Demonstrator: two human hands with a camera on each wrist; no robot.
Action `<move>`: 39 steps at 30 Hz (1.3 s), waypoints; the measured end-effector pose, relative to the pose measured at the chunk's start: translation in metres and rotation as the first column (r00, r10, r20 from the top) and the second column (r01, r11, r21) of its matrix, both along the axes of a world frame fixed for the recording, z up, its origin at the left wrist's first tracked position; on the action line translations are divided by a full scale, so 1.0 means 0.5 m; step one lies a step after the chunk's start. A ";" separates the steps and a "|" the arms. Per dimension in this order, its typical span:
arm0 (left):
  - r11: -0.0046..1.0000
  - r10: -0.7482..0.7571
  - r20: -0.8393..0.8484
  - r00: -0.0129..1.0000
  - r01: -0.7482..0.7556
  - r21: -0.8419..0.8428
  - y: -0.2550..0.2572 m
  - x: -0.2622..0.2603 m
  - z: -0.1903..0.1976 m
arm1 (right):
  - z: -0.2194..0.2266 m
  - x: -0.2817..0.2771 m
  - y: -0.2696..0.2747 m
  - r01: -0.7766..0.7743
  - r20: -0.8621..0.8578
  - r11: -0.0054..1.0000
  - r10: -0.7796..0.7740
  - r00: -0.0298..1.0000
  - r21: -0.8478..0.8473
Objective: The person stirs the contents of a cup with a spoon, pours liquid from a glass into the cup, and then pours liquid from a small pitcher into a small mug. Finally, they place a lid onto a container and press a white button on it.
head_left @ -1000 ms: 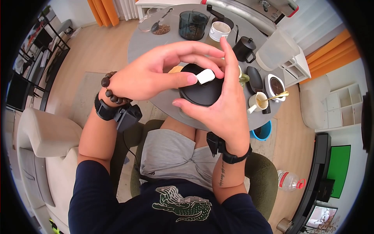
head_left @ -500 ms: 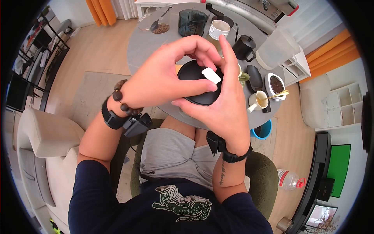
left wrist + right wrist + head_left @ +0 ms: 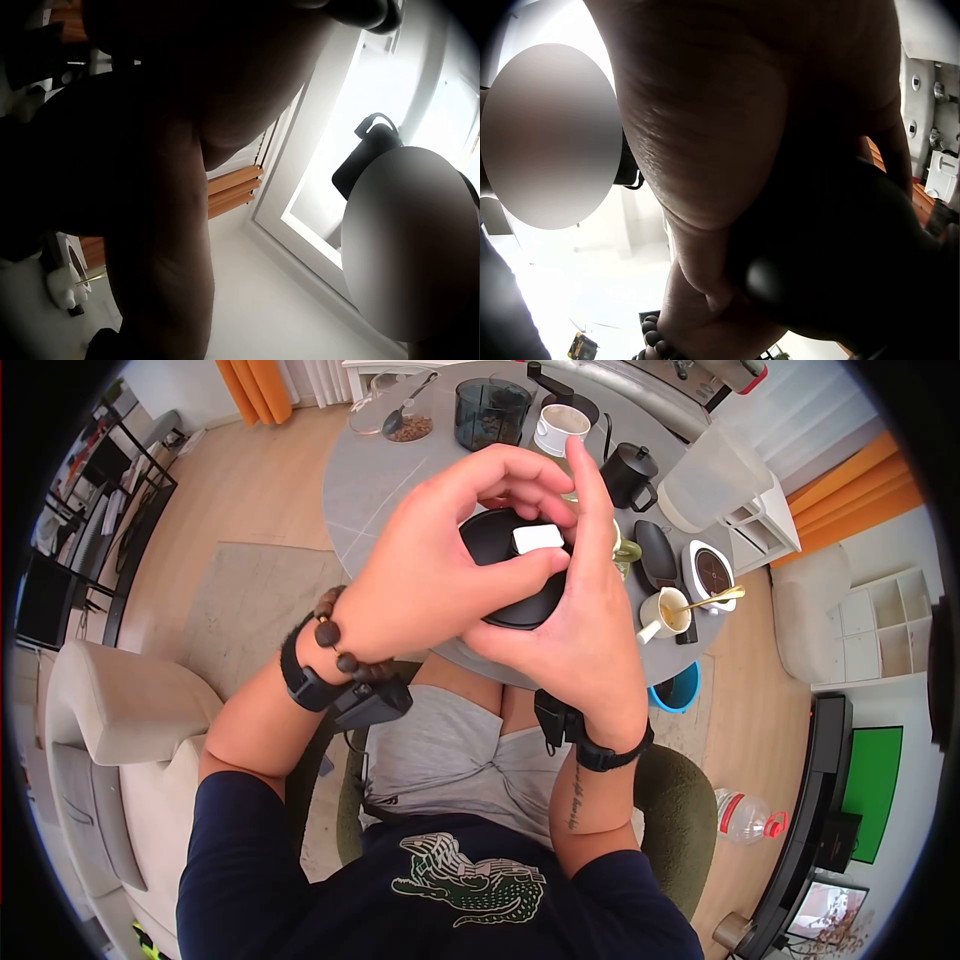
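A black round lid-like piece (image 3: pixel 490 545) with a white block-shaped knob (image 3: pixel 538 539) on it is held up over the near edge of the table, in the head view. My right hand (image 3: pixel 575 625) grips the round piece from the right, thumb along its near side and fingers along the far right. My left hand (image 3: pixel 440 560) reaches over from the left and pinches at the knob, thumb on its near side and fingertips beyond it. What lies under the black piece is hidden. Both wrist views are dark; a black rounded surface (image 3: pixel 832 247) shows beside the right palm.
On the grey table (image 3: pixel 365 490) stand a dark clear container (image 3: pixel 490 415), a white pot (image 3: pixel 562 430), a black kettle (image 3: pixel 628 475) and a cream cup (image 3: pixel 664 615) with a gold spoon. A scale-like white device (image 3: pixel 709 567) is at the right. A blue bucket (image 3: pixel 680 685) stands below the edge.
The white knob has turned between the left thumb and fingers, its tilt changing. My left wrist has swung rightward and down. The right hand stays around the black piece.
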State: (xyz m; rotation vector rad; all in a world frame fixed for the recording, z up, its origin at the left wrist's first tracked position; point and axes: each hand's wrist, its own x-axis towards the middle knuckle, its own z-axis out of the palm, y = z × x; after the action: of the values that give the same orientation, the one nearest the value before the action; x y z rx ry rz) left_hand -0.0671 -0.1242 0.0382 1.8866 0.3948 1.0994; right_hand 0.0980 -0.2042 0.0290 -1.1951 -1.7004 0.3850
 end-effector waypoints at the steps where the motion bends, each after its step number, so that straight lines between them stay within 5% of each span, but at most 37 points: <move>1: 0.997 -0.083 -0.010 0.997 0.083 0.002 0.009 -0.006 -0.001 | 0.001 0.000 -0.001 0.000 0.000 1.000 0.000 1.000 0.000; 7: 0.948 -0.300 0.013 0.954 0.300 -0.107 0.051 -0.034 0.000 | 0.006 0.001 -0.003 0.017 0.042 0.999 -0.018 0.999 0.031; 14: 0.906 -0.390 0.034 0.920 0.390 -0.164 0.061 -0.046 0.004 | 0.004 0.002 -0.002 -0.019 -0.013 1.000 0.019 1.000 -0.012; 26: 0.988 -0.156 -0.112 0.981 0.157 0.001 0.044 -0.056 0.023 | 0.009 0.001 -0.008 0.006 0.000 0.999 -0.006 1.000 -0.044; 34: 0.979 0.150 -0.233 0.961 -0.111 0.173 -0.005 -0.040 0.034 | 0.009 -0.001 -0.006 0.007 -0.012 0.998 -0.007 1.000 -0.063; 37: 0.978 0.079 -0.063 0.995 -0.065 0.196 0.005 -0.028 0.021 | 0.001 0.001 -0.001 -0.012 -0.032 0.999 0.011 0.999 -0.037; 39: 0.987 0.003 -0.116 0.993 0.016 0.157 0.016 -0.045 0.028 | 0.001 -0.001 -0.004 0.002 -0.007 1.000 -0.002 1.000 0.008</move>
State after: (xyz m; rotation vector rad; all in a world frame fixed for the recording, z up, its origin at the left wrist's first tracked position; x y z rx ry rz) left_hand -0.0895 -0.1164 0.0524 2.0965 0.3755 1.0457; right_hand 0.0975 -0.2060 0.0294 -1.1885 -1.6932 0.3805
